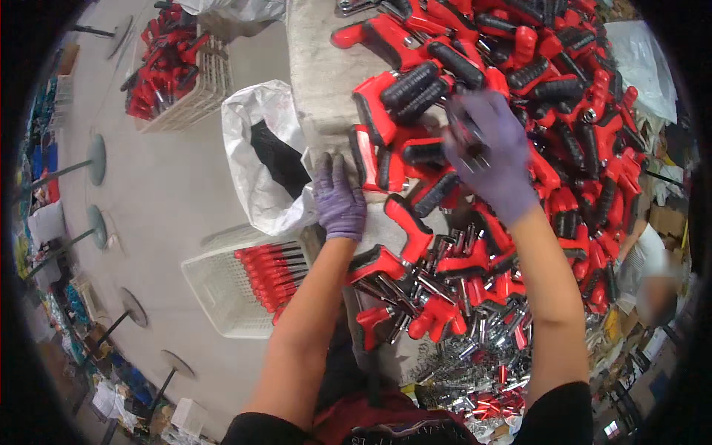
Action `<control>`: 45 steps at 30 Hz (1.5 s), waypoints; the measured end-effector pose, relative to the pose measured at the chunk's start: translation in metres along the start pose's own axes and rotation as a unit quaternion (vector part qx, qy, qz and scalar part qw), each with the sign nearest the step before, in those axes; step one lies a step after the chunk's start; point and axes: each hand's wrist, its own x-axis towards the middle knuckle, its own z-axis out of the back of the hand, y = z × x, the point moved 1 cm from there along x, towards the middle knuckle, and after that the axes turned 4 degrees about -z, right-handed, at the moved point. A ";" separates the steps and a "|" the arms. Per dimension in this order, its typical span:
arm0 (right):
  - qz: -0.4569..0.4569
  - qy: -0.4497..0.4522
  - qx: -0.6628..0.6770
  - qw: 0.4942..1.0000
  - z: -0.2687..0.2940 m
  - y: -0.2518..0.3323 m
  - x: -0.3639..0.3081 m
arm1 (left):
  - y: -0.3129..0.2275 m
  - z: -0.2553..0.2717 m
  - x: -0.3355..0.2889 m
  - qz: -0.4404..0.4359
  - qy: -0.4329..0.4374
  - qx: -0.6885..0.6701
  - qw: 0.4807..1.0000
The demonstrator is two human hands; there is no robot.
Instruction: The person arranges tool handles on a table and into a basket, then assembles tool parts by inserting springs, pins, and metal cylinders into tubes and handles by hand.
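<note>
My left hand (pixel 340 199), in a purple glove, rests on the table's left edge beside an open white woven bag (pixel 241 159). Its fingers are stretched out, with nothing in them. My right hand (pixel 498 152), gloved in purple too, is over a large heap of red-and-black pistol-shaped tool handles (pixel 382 111). Its fingers curl around a dark piece with a shiny part, smeared by motion; I cannot make out its kind. Between my forearms, more pistol-shaped handles (pixel 406 230) lie loose next to slim metal shafts (pixel 393 293).
On the floor at left, a white plastic crate (pixel 204 285) holds red-handled tools (pixel 263 274) in a row. Another crate (pixel 196 104) is heaped with red-and-black tools. Small metal parts (pixel 475 363) cover the table's near end. Round-based stands (pixel 96 159) line the left; a person (pixel 656 289) is at far right.
</note>
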 end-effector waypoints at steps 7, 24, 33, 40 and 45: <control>-0.117 0.624 -0.072 0.769 0.081 0.016 -0.220 | 0.010 0.003 0.002 0.005 0.010 -0.013 1.000; -0.067 0.137 -0.395 0.906 -0.039 -0.158 0.107 | 0.005 -0.002 0.001 -0.001 0.001 -0.017 1.000; -0.094 0.286 -0.500 0.812 -0.062 -0.138 0.145 | 0.011 0.006 0.001 0.012 0.025 -0.010 1.000; -0.033 0.367 -0.508 0.779 -0.055 -0.125 0.163 | 0.011 -0.001 -0.001 0.003 0.006 -0.026 1.000; -0.090 0.336 -0.382 0.857 -0.049 -0.129 0.157 | 0.013 -0.001 -0.001 0.007 0.013 -0.028 1.000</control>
